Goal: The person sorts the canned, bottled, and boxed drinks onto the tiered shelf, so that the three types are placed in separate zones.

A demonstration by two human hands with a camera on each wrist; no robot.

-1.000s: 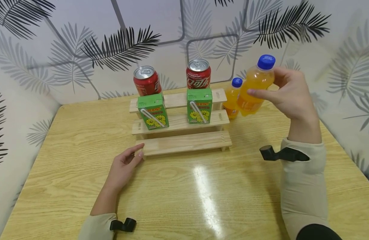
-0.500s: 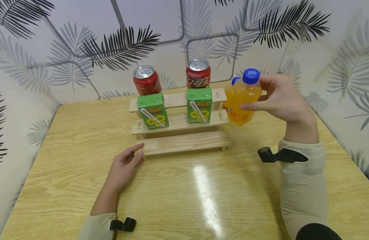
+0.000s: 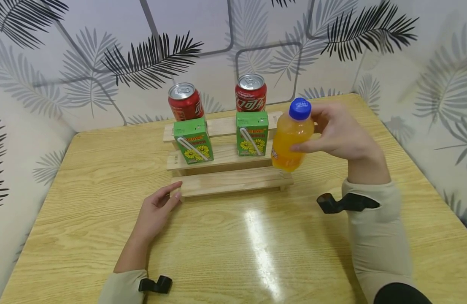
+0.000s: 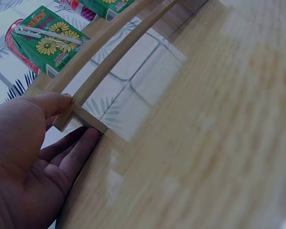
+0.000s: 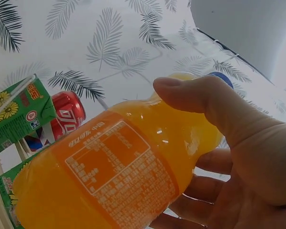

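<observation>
My right hand grips an orange soda bottle with a blue cap, tilted over the right end of a three-step wooden rack. In the right wrist view, the thumb lies along the bottle's shoulder and the label faces the camera. My left hand holds the lower left corner of the rack. Seen from the left wrist, its thumb touches the plank end and its fingertips touch the rack's foot. The bottle bottom appears just above the lowest step.
Two green drink cartons with straws, a left carton and a right carton, stand on the middle step. Behind them, on the top step, are a left red cola can and a right cola can. A leaf-patterned wall backs the wooden table.
My right hand has carried the orange soda bottle left and down, toward the rack's right end. The second orange bottle behind the rack is now hidden from view. My left hand stays put.
</observation>
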